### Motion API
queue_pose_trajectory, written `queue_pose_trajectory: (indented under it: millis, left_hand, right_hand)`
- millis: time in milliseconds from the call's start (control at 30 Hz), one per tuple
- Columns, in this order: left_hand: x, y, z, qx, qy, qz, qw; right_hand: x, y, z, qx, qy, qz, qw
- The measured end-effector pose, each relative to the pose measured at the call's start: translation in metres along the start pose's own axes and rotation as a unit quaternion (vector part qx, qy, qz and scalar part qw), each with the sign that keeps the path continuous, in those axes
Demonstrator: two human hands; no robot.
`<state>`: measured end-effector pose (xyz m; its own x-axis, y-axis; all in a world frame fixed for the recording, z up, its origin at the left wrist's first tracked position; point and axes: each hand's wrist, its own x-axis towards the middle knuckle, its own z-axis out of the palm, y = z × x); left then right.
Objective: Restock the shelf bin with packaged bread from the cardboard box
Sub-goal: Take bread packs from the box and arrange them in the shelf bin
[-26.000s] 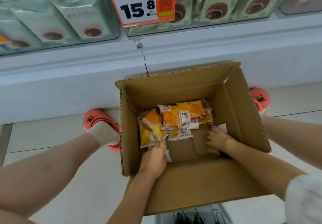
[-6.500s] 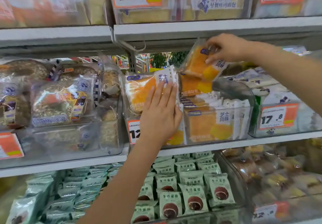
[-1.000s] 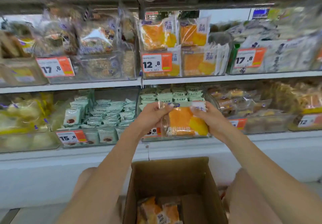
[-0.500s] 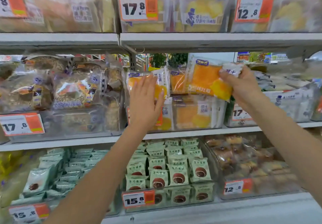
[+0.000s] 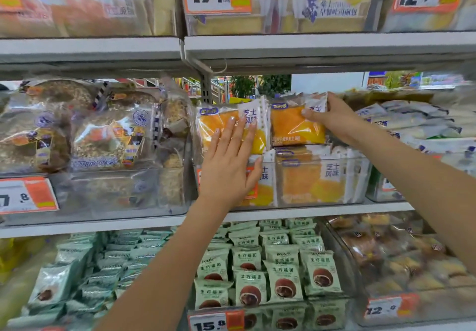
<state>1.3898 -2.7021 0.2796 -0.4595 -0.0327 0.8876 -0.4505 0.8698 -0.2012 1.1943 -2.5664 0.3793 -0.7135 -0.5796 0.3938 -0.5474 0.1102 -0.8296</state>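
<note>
A clear shelf bin (image 5: 319, 196) on the middle shelf holds several orange-and-white bread packs. My right hand (image 5: 332, 118) grips the right end of one orange bread pack (image 5: 293, 127) that stands upright on top of the packs in the bin's right half. My left hand (image 5: 229, 160) lies flat, fingers straight, pressed against the front of the upright bread pack (image 5: 219, 124) in the bin's left half. The cardboard box is out of view.
Left of the bin stand bags of grain bread (image 5: 103, 137). White packs (image 5: 417, 124) fill the bin on the right. The shelf below carries green snack packs (image 5: 280, 274), and a shelf board (image 5: 309, 47) hangs close above the bin.
My right hand has lowered the orange pack from in front of the bin into its right half, standing it beside the left stack. My left hand stays pressed on the left pack.
</note>
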Motion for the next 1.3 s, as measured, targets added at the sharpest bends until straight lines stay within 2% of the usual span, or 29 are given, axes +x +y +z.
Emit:
queue_pose_trajectory:
  millis: [167, 333, 467, 567, 733, 900, 1000, 1100, 1200, 1300]
  left_hand:
    - [-0.001, 0.001, 0.0, 0.001, 0.007, -0.003, 1.0]
    - [0.001, 0.002, -0.005, -0.001, -0.028, -0.009, 1.0]
    - [-0.004, 0.012, -0.012, -0.025, -0.036, -0.044, 0.998]
    - [-0.022, 0.028, -0.023, -0.046, -0.023, -0.068, 0.996]
    - [-0.074, 0.059, -0.044, -0.11, -0.078, 0.019, 0.991]
    - [-0.143, 0.08, -0.05, -0.13, -0.098, 0.077, 0.984]
    - [-0.213, 0.102, -0.051, -0.161, -0.186, 0.085, 0.966]
    - [-0.274, 0.119, -0.052, -0.195, -0.314, 0.038, 0.928]
    - [-0.324, 0.124, -0.051, -0.163, -0.45, -0.021, 0.878]
    - [-0.366, 0.123, -0.047, -0.138, -0.52, -0.08, 0.839]
  right_hand:
    - [-0.004, 0.006, -0.006, -0.056, 0.064, 0.01, 0.996]
    - [-0.023, 0.013, -0.01, -0.167, 0.039, -0.026, 0.985]
    - [-0.051, 0.007, -0.016, -0.182, 0.075, -0.074, 0.978]
    - [-0.085, 0.006, -0.014, -0.184, 0.091, -0.155, 0.966]
    - [-0.179, 0.032, 0.019, -0.162, 0.029, -0.247, 0.955]
    - [-0.271, 0.101, 0.062, -0.152, -0.054, -0.194, 0.968]
    - [-0.315, 0.153, 0.084, -0.159, -0.136, -0.129, 0.969]
    - [-0.353, 0.194, 0.102, -0.172, -0.213, -0.049, 0.961]
    - [-0.382, 0.227, 0.121, -0.186, -0.293, 0.015, 0.938]
    - [-0.402, 0.254, 0.141, -0.195, -0.376, 0.076, 0.903]
